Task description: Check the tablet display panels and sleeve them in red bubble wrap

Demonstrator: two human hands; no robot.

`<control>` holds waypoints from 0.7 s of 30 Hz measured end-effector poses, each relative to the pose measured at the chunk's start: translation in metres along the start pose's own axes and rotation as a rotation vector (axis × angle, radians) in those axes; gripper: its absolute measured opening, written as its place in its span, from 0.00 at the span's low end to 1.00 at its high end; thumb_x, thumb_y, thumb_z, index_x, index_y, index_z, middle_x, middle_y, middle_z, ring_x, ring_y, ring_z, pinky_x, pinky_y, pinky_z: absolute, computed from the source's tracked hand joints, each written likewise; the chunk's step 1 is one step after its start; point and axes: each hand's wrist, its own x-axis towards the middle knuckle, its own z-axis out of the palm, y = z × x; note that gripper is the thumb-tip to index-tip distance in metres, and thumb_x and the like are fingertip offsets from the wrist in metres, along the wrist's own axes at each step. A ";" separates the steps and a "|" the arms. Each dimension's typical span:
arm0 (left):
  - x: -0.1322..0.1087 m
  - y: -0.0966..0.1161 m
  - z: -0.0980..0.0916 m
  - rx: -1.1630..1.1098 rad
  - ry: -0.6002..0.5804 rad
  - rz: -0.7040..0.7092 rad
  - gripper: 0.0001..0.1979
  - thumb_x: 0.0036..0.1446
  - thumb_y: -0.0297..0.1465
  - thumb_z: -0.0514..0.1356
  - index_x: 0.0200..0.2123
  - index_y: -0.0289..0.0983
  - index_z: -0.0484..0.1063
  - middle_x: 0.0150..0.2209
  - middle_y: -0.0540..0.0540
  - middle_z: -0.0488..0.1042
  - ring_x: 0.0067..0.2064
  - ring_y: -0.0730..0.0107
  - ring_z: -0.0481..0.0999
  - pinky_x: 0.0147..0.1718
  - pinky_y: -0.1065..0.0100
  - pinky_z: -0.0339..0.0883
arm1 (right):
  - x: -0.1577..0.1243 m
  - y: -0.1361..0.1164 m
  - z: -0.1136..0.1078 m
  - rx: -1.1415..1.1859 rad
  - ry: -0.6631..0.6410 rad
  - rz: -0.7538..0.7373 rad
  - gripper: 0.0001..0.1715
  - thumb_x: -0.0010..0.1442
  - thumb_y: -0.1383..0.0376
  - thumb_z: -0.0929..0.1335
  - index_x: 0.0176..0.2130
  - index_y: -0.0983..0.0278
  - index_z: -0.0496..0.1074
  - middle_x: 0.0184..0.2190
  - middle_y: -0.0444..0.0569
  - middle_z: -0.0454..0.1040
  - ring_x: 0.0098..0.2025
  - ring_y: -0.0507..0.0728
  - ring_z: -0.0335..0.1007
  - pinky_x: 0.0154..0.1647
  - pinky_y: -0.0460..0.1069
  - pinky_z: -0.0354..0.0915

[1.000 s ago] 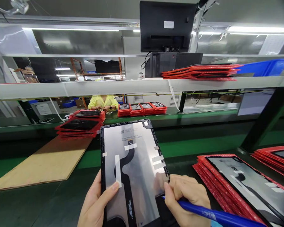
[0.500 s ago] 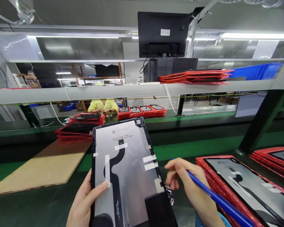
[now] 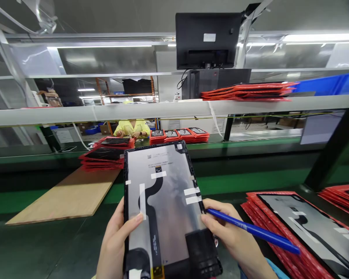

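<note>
My left hand (image 3: 113, 236) grips the left edge of a tablet screen panel (image 3: 173, 217), thumb on its silver back. The panel is tilted up toward me, with a black frame, a dark ribbon cable (image 3: 153, 217) and strips of white tape (image 3: 193, 200). My right hand (image 3: 231, 228) pinches the panel's right edge between thumb and fingers. A blue pen (image 3: 256, 231) is also held in that hand, pointing out to the right. Low on the panel's right side is a black patch (image 3: 200, 248). The panel's bottom end is partly cut off by the frame.
Red padded sleeves with screen panels (image 3: 302, 224) are stacked at right. More red sleeves (image 3: 107, 153) lie at far left beside a wooden board (image 3: 66, 197). A shelf rail (image 3: 133, 110) crosses ahead, below a monitor (image 3: 208, 40). A co-worker in yellow (image 3: 132, 128) sits beyond.
My right hand has moved in from beside the panel and now grips its right edge, pen still held. A pale tape piece low on the right no longer shows. The view has shifted slightly left.
</note>
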 end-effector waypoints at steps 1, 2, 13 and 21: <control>-0.002 0.000 0.001 0.004 0.018 0.007 0.36 0.43 0.31 0.67 0.58 0.40 0.64 0.41 0.49 0.80 0.42 0.57 0.79 0.31 0.73 0.74 | 0.001 0.002 0.000 -0.035 0.015 -0.021 0.09 0.53 0.62 0.70 0.23 0.62 0.74 0.16 0.41 0.64 0.20 0.51 0.59 0.19 0.44 0.59; -0.003 0.001 0.002 0.014 0.033 0.009 0.33 0.44 0.31 0.67 0.56 0.41 0.66 0.43 0.50 0.80 0.44 0.58 0.78 0.32 0.74 0.74 | 0.002 0.003 0.001 -0.056 0.023 -0.034 0.09 0.53 0.62 0.69 0.23 0.62 0.73 0.16 0.40 0.62 0.20 0.51 0.58 0.18 0.44 0.58; 0.003 0.002 -0.007 0.118 -0.111 0.015 0.35 0.40 0.34 0.71 0.53 0.39 0.66 0.34 0.48 0.81 0.31 0.61 0.79 0.24 0.72 0.72 | 0.002 -0.009 0.008 -0.072 -0.099 -0.015 0.11 0.55 0.65 0.66 0.23 0.64 0.71 0.14 0.37 0.57 0.17 0.48 0.53 0.17 0.43 0.56; 0.005 0.000 -0.008 0.165 -0.061 -0.017 0.36 0.43 0.36 0.69 0.57 0.40 0.64 0.43 0.45 0.79 0.41 0.54 0.79 0.35 0.66 0.75 | -0.007 -0.007 0.009 -0.270 0.185 -0.321 0.21 0.58 0.68 0.68 0.51 0.58 0.65 0.44 0.50 0.76 0.41 0.56 0.76 0.44 0.49 0.71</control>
